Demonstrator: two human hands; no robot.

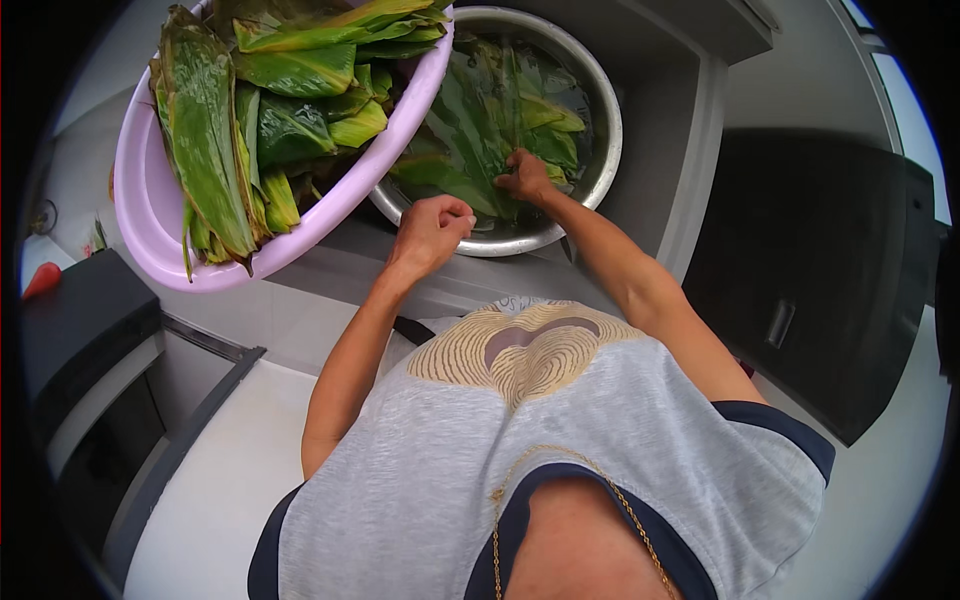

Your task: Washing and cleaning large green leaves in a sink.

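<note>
Broad green leaves [472, 127] lie in water in a round metal basin [611, 127]. My right hand [525, 176] is at the near side of these leaves, its fingers bent against a leaf's end; whether they pinch it is hard to tell. Over the basin's near left rim is my left hand [435, 229], fingers curled with thumb and fingertips close together; no object shows in it. To the upper left, a pink plastic tub [277, 259] holds a heap of wet green leaves [202, 135], some with brown edges.
The basin sits inside a grey sink [686, 165], whose front edge runs before my body. A dark panel [810, 277] stands at the right. At the far left are a dark box-like object [90, 307] and a red item [43, 280]. The pink tub overlaps the basin's left side.
</note>
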